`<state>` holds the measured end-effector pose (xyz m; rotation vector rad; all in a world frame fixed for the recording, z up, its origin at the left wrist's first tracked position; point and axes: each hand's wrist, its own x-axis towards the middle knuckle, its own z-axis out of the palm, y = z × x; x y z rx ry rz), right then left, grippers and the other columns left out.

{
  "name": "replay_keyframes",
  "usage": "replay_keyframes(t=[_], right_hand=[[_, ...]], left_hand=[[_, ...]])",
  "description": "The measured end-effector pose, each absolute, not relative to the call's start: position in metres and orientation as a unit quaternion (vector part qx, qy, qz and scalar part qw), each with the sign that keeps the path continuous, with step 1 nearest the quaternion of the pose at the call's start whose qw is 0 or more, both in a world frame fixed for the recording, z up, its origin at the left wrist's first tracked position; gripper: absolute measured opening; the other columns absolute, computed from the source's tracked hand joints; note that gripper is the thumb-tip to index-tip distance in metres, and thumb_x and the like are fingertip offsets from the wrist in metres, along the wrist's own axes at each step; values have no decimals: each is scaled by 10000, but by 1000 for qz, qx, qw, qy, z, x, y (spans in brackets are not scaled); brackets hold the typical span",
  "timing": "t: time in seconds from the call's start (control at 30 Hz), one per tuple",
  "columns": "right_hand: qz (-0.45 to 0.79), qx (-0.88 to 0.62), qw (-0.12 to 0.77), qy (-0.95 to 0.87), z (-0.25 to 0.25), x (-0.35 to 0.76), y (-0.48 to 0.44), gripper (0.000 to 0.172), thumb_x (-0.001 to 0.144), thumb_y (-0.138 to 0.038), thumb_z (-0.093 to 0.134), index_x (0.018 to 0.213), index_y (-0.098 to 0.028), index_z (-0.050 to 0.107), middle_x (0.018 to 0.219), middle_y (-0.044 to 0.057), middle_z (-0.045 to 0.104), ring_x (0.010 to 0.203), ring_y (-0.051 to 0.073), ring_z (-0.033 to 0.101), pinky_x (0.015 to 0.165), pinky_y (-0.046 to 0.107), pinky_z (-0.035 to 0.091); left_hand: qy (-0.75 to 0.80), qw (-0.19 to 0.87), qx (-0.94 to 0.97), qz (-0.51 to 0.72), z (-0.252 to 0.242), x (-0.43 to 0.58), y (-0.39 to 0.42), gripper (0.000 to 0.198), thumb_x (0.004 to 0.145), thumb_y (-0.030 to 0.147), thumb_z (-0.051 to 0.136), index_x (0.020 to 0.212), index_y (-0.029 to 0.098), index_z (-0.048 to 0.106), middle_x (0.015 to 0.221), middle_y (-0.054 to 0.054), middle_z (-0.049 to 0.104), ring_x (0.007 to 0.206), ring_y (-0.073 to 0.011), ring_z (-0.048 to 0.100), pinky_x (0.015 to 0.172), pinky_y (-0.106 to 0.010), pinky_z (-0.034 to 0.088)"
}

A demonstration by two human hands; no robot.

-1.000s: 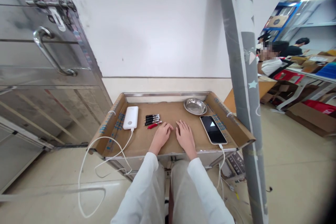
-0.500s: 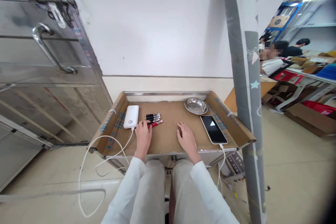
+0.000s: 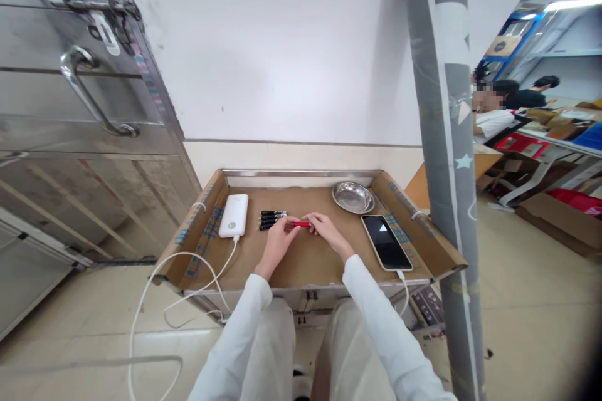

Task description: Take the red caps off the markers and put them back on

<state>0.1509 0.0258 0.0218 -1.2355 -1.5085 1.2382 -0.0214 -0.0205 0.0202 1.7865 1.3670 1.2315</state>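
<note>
Between my two hands is a red marker (image 3: 301,223), lying crosswise above the cardboard-lined table. The fingers of my left hand (image 3: 279,239) are closed on its left end. My right hand (image 3: 328,230) pinches the other end, and the fingers partly hide it. Just beyond my left hand, several black markers (image 3: 270,220) lie side by side in a stack-like row, their right ends lighter; my hand covers part of the nearest ones.
A white power bank (image 3: 234,216) with a cable lies at the left. On the right are a round metal dish (image 3: 353,197) and a phone (image 3: 386,242) plugged into a cable. Raised cardboard sides (image 3: 426,241) edge the table. A wrapped grey column (image 3: 446,138) stands at the right; people sit beyond it.
The red marker has left its spot by the black markers and moved right and up between my hands. My right hand has gone from lying flat to gripping its end.
</note>
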Motion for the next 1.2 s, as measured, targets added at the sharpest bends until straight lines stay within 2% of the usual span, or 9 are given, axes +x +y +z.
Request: replay_keyframes(t=[0.13, 0.27, 0.43, 0.57, 0.67, 0.8, 0.9, 1.07, 1.2], right_hand=[[668, -407, 434, -447, 21, 155, 27, 200, 754, -356, 621, 802, -164, 653, 657, -3, 618, 536, 77, 503, 510, 199, 371], [756, -358, 441, -324, 19, 166, 29, 99, 746, -257, 657, 784, -166, 660, 705, 9, 648, 576, 69, 538, 558, 187, 437], [744, -381, 446, -321, 14, 181, 28, 126, 732, -236, 690, 825, -151, 694, 827, 51, 688, 729, 99, 618, 706, 208, 506], [652, -397, 480, -432, 14, 180, 23, 221, 715, -285, 701, 896, -158, 697, 908, 66, 696, 839, 151, 636, 857, 299, 496], [500, -430, 495, -565, 20, 169, 15, 224, 789, -330, 607, 948, -190, 679, 990, 66, 685, 873, 168, 633, 885, 346, 481], [328, -390, 405, -759, 25, 155, -1, 277, 895, -261, 418, 1072, -259, 630, 1134, 37, 633, 1083, 170, 564, 1004, 364, 391], [251, -391, 366, -807, 19, 157, -10, 328, 896, -240, 433, 1206, -259, 539, 1256, 56, 554, 1177, 180, 491, 1036, 382, 352], [137, -480, 334, -800, 2, 175, -12, 189, 893, -317, 487, 997, -234, 622, 1026, 79, 596, 979, 225, 531, 887, 398, 406], [107, -494, 311, -805, -2, 182, -2, 198, 902, -345, 477, 918, -228, 636, 939, 66, 599, 899, 219, 521, 829, 365, 392]], left_hand=[[455, 366, 643, 496, 46, 1, -5, 206, 820, 304, 560, 969, 173, 613, 971, -66, 667, 888, -171, 630, 826, -317, 497], [439, 364, 645, 509, 67, 4, 6, 293, 803, 284, 580, 1081, 189, 597, 981, -58, 660, 886, -157, 619, 839, -305, 484], [475, 323, 597, 560, 67, -20, 19, 266, 830, 306, 549, 1061, 185, 604, 974, -57, 661, 879, -157, 615, 819, -294, 476], [501, 266, 647, 510, 48, -26, 27, 167, 839, 228, 522, 975, 181, 606, 962, -55, 646, 863, -154, 610, 804, -292, 475], [500, 165, 741, 417, 33, -17, 27, 160, 837, 128, 474, 921, 183, 599, 950, -56, 623, 907, -177, 585, 858, -339, 449], [529, 52, 780, 331, 19, -10, 12, 243, 848, 76, 405, 980, 185, 578, 1049, -86, 588, 1025, -220, 533, 913, -401, 406], [517, 55, 787, 331, 15, -11, -5, 314, 835, 49, 389, 1061, 193, 552, 1108, -90, 556, 1070, -212, 512, 923, -387, 403], [450, 99, 828, 321, 12, -8, -18, 216, 887, 177, 434, 1064, 207, 555, 1058, -70, 557, 1010, -193, 530, 912, -356, 419], [467, 84, 827, 302, 7, -2, -10, 151, 915, 242, 431, 951, 191, 569, 949, -53, 558, 912, -184, 540, 868, -336, 429]])
